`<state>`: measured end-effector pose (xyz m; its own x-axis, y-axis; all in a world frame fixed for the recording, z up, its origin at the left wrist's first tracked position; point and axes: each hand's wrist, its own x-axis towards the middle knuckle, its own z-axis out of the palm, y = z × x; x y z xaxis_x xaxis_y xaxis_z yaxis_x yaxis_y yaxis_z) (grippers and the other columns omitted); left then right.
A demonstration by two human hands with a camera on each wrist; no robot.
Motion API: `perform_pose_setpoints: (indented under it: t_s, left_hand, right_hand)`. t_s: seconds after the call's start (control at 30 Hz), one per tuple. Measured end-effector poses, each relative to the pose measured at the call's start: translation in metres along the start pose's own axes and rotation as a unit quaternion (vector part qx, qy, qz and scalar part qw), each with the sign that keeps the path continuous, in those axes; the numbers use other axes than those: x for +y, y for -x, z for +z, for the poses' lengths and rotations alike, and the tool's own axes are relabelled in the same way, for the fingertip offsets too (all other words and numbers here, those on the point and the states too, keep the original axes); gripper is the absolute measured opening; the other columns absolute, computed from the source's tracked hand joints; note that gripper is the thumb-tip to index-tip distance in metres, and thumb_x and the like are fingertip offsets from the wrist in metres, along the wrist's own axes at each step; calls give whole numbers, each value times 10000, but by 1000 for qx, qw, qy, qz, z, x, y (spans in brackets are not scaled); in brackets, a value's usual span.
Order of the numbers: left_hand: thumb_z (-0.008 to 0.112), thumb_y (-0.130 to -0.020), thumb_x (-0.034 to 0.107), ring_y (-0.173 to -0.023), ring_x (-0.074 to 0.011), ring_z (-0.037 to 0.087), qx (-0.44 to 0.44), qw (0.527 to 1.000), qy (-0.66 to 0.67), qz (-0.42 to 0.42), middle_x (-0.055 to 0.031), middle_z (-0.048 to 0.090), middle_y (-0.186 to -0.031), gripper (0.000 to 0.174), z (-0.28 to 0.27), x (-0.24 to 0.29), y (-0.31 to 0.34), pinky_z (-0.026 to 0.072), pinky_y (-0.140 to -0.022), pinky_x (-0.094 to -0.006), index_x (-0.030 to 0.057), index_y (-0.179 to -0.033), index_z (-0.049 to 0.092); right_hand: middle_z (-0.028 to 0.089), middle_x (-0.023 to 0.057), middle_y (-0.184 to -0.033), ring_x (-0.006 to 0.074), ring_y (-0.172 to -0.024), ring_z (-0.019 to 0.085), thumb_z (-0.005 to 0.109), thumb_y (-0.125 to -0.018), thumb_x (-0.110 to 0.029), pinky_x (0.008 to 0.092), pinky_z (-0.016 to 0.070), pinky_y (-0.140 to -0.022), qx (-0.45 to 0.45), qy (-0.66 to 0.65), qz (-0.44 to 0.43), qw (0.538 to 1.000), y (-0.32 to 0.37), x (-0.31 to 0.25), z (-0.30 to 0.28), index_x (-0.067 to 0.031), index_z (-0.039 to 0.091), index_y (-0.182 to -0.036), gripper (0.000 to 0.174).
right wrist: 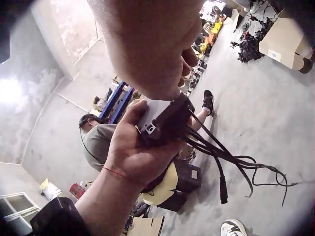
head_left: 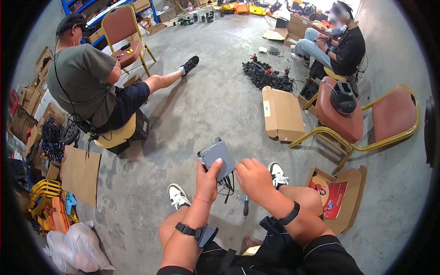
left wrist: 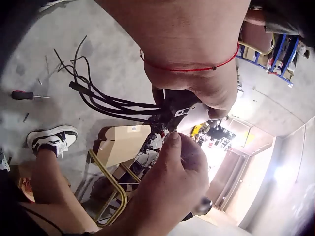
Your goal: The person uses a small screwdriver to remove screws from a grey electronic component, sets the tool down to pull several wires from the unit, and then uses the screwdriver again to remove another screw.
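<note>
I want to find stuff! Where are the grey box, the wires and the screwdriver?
grey box (head_left: 219, 155), head view, flat face.
wires (right wrist: 212, 146), right wrist view, mid bundle.
screwdriver (left wrist: 20, 95), left wrist view, handle.

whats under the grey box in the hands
A bundle of black cables hangs from the grey box, with a screwdriver on the floor below. Its lower face is mostly covered by the left hand.

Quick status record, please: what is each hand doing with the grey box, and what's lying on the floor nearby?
left hand: grips the grey rectangular metal box from below, thumb on its face
right hand: curled fingers at the box's cable end; grip unclear
wiring: bundle of black cables hangs loose from the box
floor: dark-handled screwdriver lies on the grey concrete floor below the hands
</note>
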<state>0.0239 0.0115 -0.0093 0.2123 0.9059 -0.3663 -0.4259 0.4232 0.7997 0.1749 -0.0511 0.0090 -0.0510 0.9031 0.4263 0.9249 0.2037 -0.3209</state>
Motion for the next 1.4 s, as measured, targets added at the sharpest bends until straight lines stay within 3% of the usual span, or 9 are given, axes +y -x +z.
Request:
perform_pose_setpoints:
  t_s: [0.4,0.47,1.4]
  left_hand:
    - [715,-884,167,-1048,-182,581,-21,999,-46,8,-88,572,-1181,497,0,-1,3,497,-883,-326,43,-1298,470]
    - [732,-875,156,-1001,-151,599,-14,999,-38,13,-76,597,-1134,453,1,0,3,518,-853,-303,32,-1245,501]
    - [745,-869,190,-1006,-156,598,-14,997,-69,7,-81,606,-1130,491,-2,-4,2,515,-858,-308,15,-1256,498]
  right_hand:
    - [598,64,-803,261,-802,604,669,-795,-115,372,515,-667,-1,-13,8,1000,-1,0,0,-81,623,-796,57]
    - [595,65,-796,262,-795,603,670,-794,-116,373,515,-661,-2,-8,5,1000,0,1,2,-82,620,-791,60]
    - [576,79,-765,267,-765,602,656,-767,-107,376,509,-624,-13,21,-9,1000,0,1,3,-76,575,-755,88]
